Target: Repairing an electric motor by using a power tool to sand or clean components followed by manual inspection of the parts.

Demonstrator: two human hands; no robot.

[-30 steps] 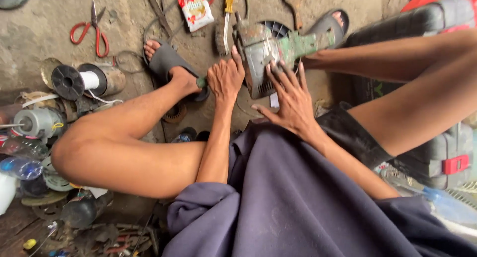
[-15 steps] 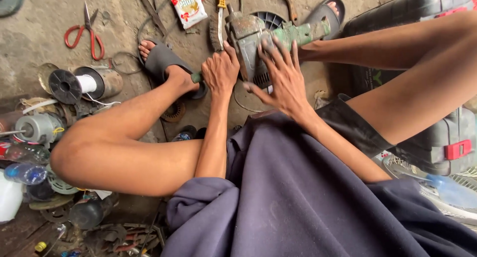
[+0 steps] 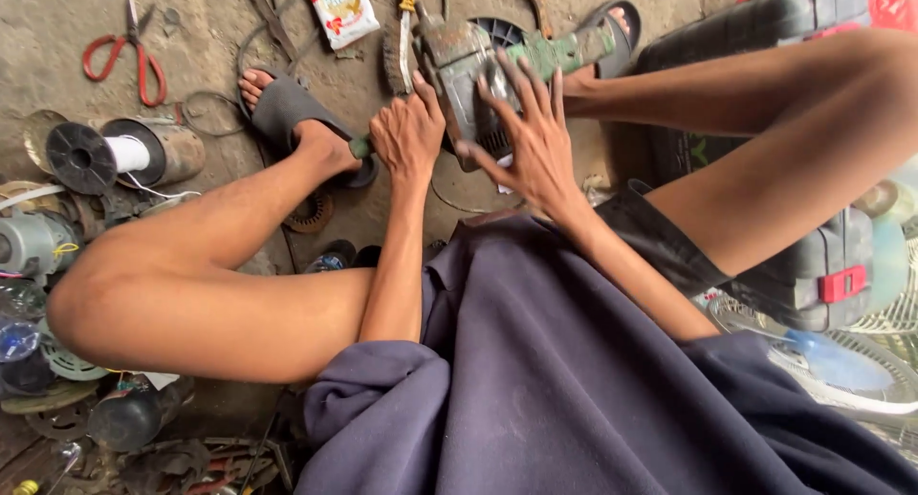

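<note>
Left hand (image 3: 408, 132) curled around green tool handle (image 3: 360, 147), fingers pressed together, beside left foot in dark sandal (image 3: 287, 108). Right hand (image 3: 531, 136) lies flat on worn green-grey power tool (image 3: 478, 60), fingers spread wide. Power tool rests on concrete floor (image 3: 57, 17) between feet. Red scissors (image 3: 129, 50) and wire spool (image 3: 115, 155) lie well apart at left.

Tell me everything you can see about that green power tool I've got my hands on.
The power tool is a worn, grimy machine with a grey metal body and a green handle section pointing toward the right foot. It lies on the concrete floor between the feet. The right hand spreads its fingers flat over the body; the left hand rests against its left side, gripping a green-handled tool. A dark ribbed round part shows behind it.
</note>
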